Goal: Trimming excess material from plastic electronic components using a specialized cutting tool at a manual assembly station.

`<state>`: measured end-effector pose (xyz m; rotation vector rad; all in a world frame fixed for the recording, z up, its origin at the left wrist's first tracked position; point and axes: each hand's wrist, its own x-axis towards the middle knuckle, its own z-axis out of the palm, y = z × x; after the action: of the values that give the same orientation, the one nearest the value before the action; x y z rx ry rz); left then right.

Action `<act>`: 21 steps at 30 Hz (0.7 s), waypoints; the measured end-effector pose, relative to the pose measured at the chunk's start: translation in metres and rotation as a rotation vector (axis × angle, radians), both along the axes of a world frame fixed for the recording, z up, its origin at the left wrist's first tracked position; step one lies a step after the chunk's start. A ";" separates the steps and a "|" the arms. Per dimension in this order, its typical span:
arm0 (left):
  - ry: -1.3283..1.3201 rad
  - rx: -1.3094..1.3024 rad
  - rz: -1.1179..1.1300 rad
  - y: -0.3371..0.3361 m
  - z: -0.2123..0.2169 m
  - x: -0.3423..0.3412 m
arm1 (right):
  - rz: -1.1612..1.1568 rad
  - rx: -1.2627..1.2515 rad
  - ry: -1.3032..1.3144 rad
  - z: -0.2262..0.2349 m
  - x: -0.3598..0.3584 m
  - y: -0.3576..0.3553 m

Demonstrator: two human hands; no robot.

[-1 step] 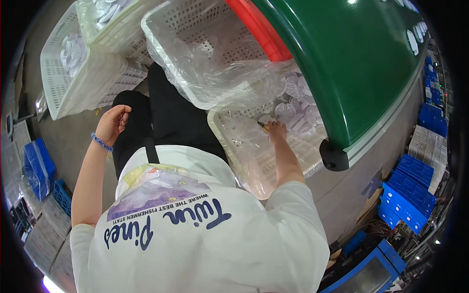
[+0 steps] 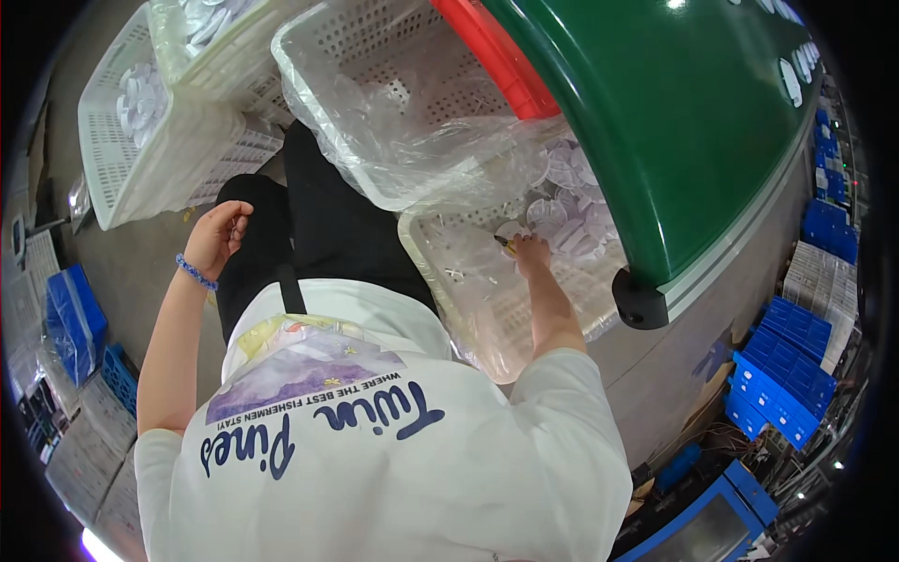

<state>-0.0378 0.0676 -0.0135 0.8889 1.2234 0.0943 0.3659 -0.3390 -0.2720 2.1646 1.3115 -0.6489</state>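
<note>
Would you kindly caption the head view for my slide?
Right hand picks a white disc from a lined basket; left hand hangs empty above the knee.

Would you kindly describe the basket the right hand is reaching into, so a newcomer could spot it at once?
Start at the big green curved cover on the right. Tucked under its lower edge sits a white perforated basket lined with clear plastic, where the right hand touches small round white discs. Unlike the other white baskets, it lies lowest and partly under the cover.
</note>
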 end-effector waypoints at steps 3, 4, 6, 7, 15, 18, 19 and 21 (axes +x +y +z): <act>-0.021 0.005 -0.035 -0.001 0.001 0.013 | -0.019 0.052 -0.020 0.017 0.009 -0.014; -0.020 0.012 -0.030 -0.002 0.002 0.014 | -0.026 0.108 -0.040 0.032 0.007 -0.008; -0.160 0.048 -0.131 -0.008 0.007 0.018 | -0.177 0.296 -0.016 0.076 0.000 0.006; -0.191 0.045 -0.150 -0.012 0.013 0.024 | -0.331 0.476 0.010 0.104 -0.005 0.014; -0.394 0.133 -0.537 -0.066 0.049 0.090 | -1.088 1.229 0.992 0.284 -0.123 0.109; -0.448 0.243 -0.684 -0.076 0.043 0.087 | -1.140 1.142 1.241 0.296 -0.159 0.144; -0.409 0.263 -0.705 -0.076 0.039 0.082 | -1.144 1.117 1.342 0.296 -0.166 0.153; -0.307 0.255 -0.704 -0.073 0.033 0.069 | -1.150 1.044 1.407 0.297 -0.174 0.166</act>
<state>0.0308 -0.0050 0.0194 1.4269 0.5716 -0.1778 0.1922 -0.1732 0.0250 3.3916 0.6584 -2.8127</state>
